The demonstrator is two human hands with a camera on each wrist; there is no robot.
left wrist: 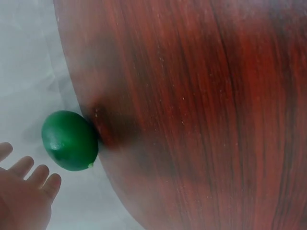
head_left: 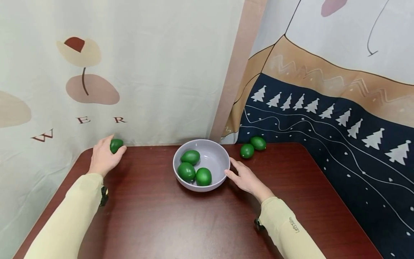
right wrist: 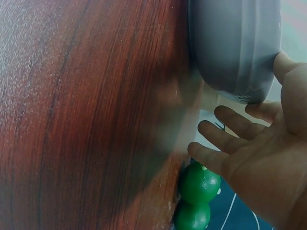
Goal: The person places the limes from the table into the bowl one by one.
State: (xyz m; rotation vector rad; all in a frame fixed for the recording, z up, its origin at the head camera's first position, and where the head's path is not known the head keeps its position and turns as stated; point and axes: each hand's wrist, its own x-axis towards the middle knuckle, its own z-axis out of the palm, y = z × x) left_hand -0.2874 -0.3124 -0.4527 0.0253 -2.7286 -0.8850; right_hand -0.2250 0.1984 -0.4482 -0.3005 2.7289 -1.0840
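Fingers (left wrist: 52, 186) of the left hand (head_left: 104, 155) uncurled and apart beside a lime (head_left: 116, 145), which sits at the far left edge of the worktop (head_left: 145, 219). Head view: fingers behind the fruit, thumb stretched out on its near side. Left wrist view: slim gap between fingertips and fruit. Whether it rests on the wood or is slightly raised, cannot tell.

Right hand (head_left: 247, 178): fingers extended, thumb at the rim of a pale lavender bowl (head_left: 215, 158), index touching its outer wall, the rest fanned out.

Bowl upright, toward the far side, between the hands. Three limes inside (head_left: 186, 172), bunched on its left half. Loose pair of limes (head_left: 247, 151) right of the bowl, beyond the right hand, side by side.

Pale yellow sleeves (head_left: 69, 216) on both arms, lettering on the right one. Black band (head_left: 104, 196) at each wrist.

Backdrop: pale curtain (head_left: 168, 72) with a flower motif; navy cloth (head_left: 323, 144) printed with white trees at right.
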